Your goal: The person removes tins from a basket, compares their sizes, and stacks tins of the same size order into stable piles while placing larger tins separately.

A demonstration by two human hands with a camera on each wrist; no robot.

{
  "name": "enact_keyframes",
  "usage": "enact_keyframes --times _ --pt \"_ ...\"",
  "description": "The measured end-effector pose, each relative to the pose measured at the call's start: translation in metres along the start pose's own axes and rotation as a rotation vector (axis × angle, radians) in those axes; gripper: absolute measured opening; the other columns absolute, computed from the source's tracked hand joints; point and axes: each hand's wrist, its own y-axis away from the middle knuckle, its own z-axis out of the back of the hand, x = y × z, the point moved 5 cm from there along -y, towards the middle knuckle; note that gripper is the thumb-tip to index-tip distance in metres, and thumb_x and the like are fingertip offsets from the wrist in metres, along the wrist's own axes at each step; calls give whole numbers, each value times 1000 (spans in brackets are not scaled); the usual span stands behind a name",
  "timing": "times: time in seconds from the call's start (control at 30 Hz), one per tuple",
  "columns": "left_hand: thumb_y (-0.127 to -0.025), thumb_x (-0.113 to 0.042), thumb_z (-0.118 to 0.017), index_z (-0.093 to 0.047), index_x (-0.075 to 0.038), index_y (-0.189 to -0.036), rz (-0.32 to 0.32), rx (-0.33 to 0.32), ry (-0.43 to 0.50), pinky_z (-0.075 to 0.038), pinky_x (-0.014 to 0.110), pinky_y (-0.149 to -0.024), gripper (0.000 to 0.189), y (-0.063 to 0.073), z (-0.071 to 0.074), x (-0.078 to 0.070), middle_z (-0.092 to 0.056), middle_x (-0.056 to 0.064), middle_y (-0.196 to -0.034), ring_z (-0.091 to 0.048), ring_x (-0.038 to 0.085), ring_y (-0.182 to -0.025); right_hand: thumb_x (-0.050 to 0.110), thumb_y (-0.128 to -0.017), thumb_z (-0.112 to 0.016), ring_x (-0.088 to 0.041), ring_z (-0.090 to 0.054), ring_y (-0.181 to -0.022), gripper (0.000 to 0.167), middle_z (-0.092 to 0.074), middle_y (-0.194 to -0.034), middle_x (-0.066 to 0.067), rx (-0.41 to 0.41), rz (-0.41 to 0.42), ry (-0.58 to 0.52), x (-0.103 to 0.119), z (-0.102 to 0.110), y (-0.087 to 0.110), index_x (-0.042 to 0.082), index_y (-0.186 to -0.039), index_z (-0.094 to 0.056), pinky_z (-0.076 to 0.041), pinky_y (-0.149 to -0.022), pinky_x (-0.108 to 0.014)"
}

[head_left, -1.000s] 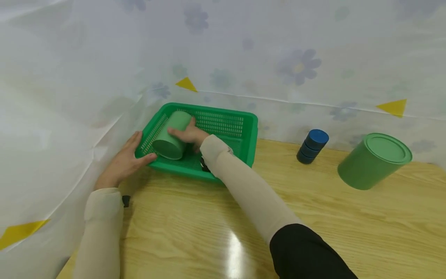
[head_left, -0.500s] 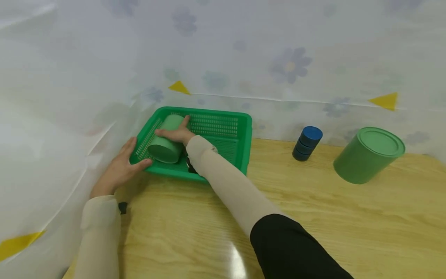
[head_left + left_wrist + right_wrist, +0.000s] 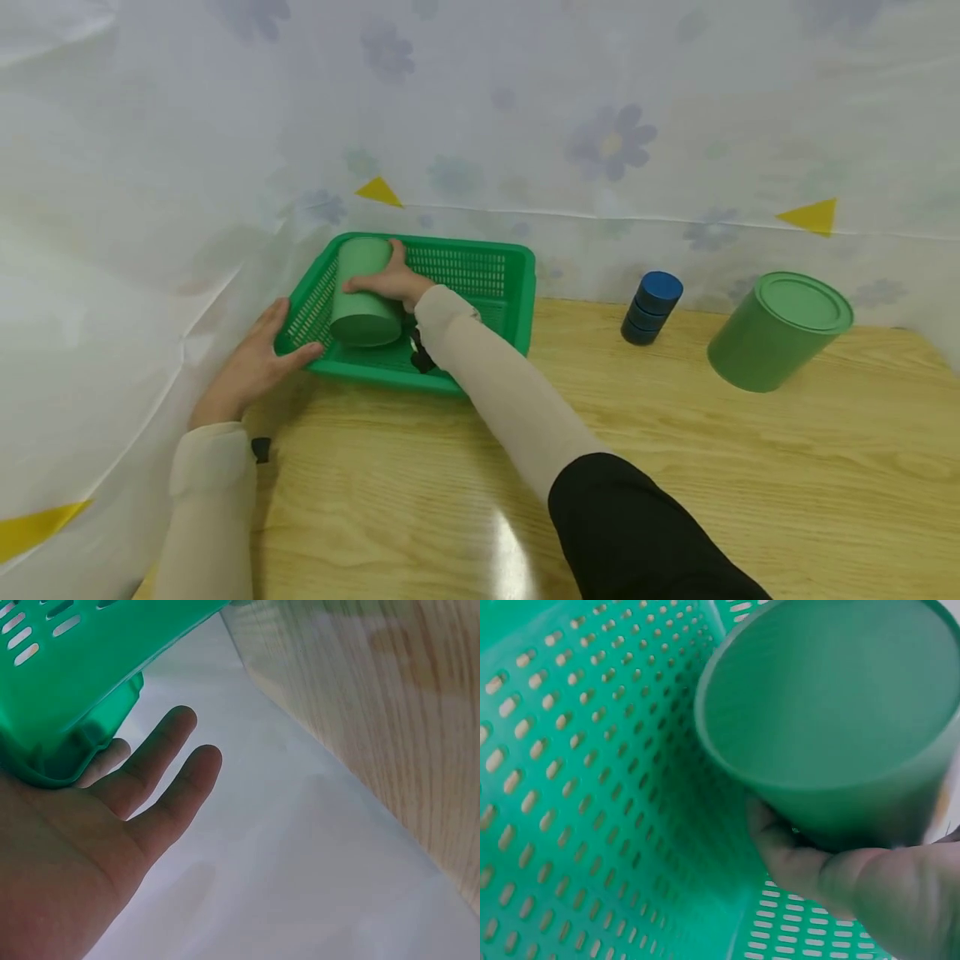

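Note:
A light green canister leans tilted inside the green plastic basket, its round end facing me. My right hand grips it from the right side, thumb and fingers spread around its body. Up close in the right wrist view, curled fingers press against the canister beside the slotted basket wall. At the basket's near left corner, my left hand braces the rim between thumb and fingers. Its fingers extend fairly straight past the basket corner in the left wrist view.
On the wooden table, right of the basket, stand a ridged blue cylinder and a larger green lidded tin. A white flowered sheet rises behind and along the left side, marked with yellow triangles.
The canister has swung from a diagonal slant to nearly straight in the head view, its near end shifting right within the basket. The left hand stays at the corner; the head view has shifted slightly.

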Motion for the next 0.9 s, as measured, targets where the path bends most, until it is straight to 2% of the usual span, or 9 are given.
enact_keyframes --times 0.2,0.37,0.6,0.77,0.9 --pt "-96 -55 -63 7 -12 -162 -9 -1 8 -11 68 -115 105 -6 -2 0 8 15 -168 2 43 -151 37 -86 -81 -36 -54 -108 116 -22 -155 -20 -9 8 -118 4 13 -3 37 -161 8 -53 -81 -49" --pt "-97 -53 -63 6 -10 -162 -21 -14 10 -11 68 -115 105 -9 2 4 7 17 -167 1 45 -151 38 -84 -82 -31 -56 -102 115 -24 -155 -17 -52 72 -166 20 20 2 44 -160 4 -55 -77 -45" --pt "-98 -51 -62 4 -5 -162 -41 -41 4 -10 67 -115 103 -8 8 8 4 22 -166 -1 47 -150 33 -86 -81 -28 -59 -100 113 -29 -151 -14 -30 188 -178 48 25 23 47 -159 4 -57 -75 -42" --pt "-98 -49 -62 2 -2 -161 -47 -52 2 -10 68 -115 102 -7 8 11 2 25 -166 -2 49 -149 33 -87 -79 -28 -60 -101 110 -29 -150 -13 -2 224 -196 53 33 38 49 -158 4 -58 -76 -43" --pt "-98 -51 -62 3 -2 -161 -44 -44 0 -11 69 -114 103 -9 6 12 2 25 -166 -2 49 -149 29 -88 -79 -29 -60 -104 108 -32 -146 -13 -23 289 -225 56 45 55 49 -157 1 -58 -77 -44"
